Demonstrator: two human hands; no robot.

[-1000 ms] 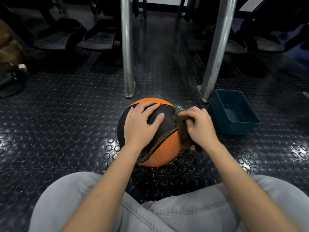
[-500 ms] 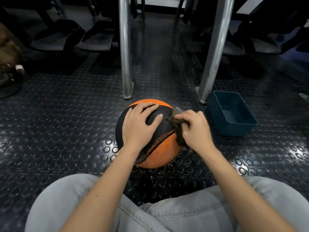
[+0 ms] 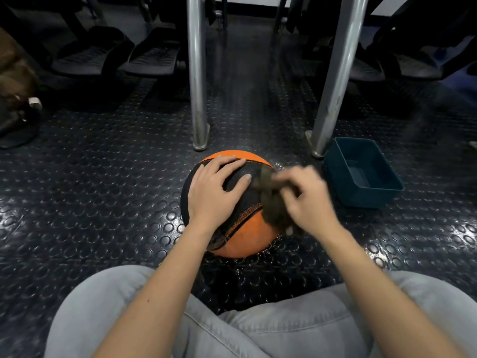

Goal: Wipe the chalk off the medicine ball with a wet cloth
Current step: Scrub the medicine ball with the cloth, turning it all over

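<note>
Medicine ball: round, orange and black panels, grainy skin, raised seams. It sits on the floor, which is glossy black rubber with round studs, between the grey denim knees and two bare steel posts.

Left hand: flat on the ball's top, fingers straight and spread, gripping nothing.

Right hand: blurred, fingers curled round a dark, bunched cloth pressed to the ball's right side.

Rectangular teal plastic tub: on the floor just right of the ball, beside the right post.
</note>
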